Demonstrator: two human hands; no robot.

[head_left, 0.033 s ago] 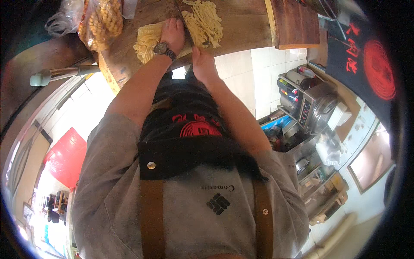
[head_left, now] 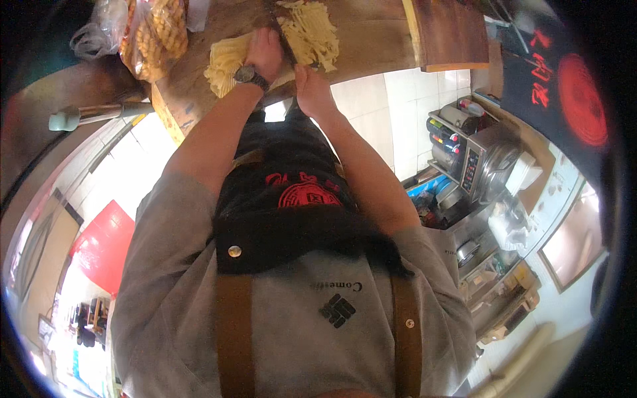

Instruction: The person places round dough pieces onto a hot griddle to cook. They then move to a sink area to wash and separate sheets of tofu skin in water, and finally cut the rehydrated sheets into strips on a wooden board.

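On a wooden board, my left hand [head_left: 267, 54], wearing a watch [head_left: 245, 73], holds down a stack of pale yellow folded sheets [head_left: 227, 60], its fingers close together and bent over it. My right hand [head_left: 314, 91] is closed round the handle of a knife. The dark knife blade [head_left: 288, 48] lies beside my left fingers, pointing away from me, and its far end is blurred. Right of the blade sits a loose pile of pale yellow cut strips [head_left: 310, 36]. The exact kind of food cannot be told.
A clear plastic bag of golden-brown round pieces [head_left: 154, 40] lies at the board's [head_left: 371, 43] far left. A second dark wooden board [head_left: 454, 36] is at the right. Below it, a shelf holds a steel appliance [head_left: 488, 162]. A pale green-ended handle [head_left: 63, 119] juts out left.
My right hand and the knife have shifted very slightly away from me. My left hand stays almost in place on the stack.
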